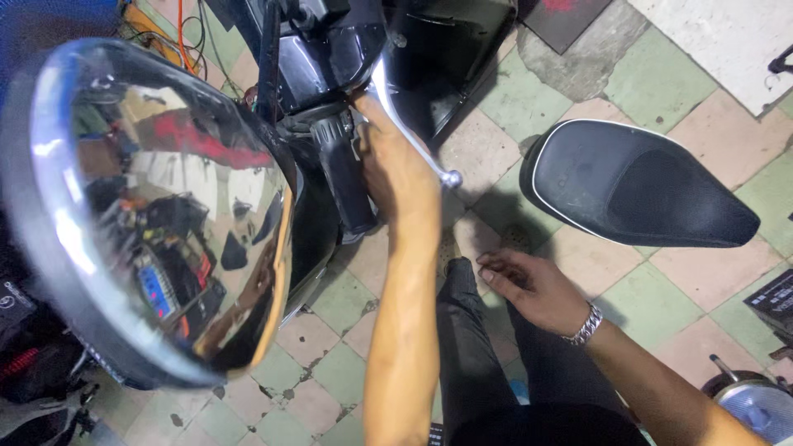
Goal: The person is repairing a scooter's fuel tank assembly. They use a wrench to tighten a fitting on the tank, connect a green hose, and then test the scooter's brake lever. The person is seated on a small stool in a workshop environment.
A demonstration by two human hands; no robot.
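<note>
My left hand [395, 165] reaches up to a black scooter's handlebar, lying between the black rubber grip [343, 177] and the silver brake lever [413, 136]. Its fingertips sit at the lever's base by the switch housing [318, 70], and I cannot see whether they grip anything. My right hand [533, 289], with a silver chain bracelet on the wrist, rests flat on my knee in dark trousers [471, 347]. Its fingers are spread and hold nothing.
A big round chrome mirror [157, 215] fills the left foreground. A detached black scooter seat [636, 190] lies on the green and pink tiled floor [661, 83] at right. A chrome lamp [756, 405] and a black box [772, 301] sit at the lower right. Cables [178, 37] lie at top left.
</note>
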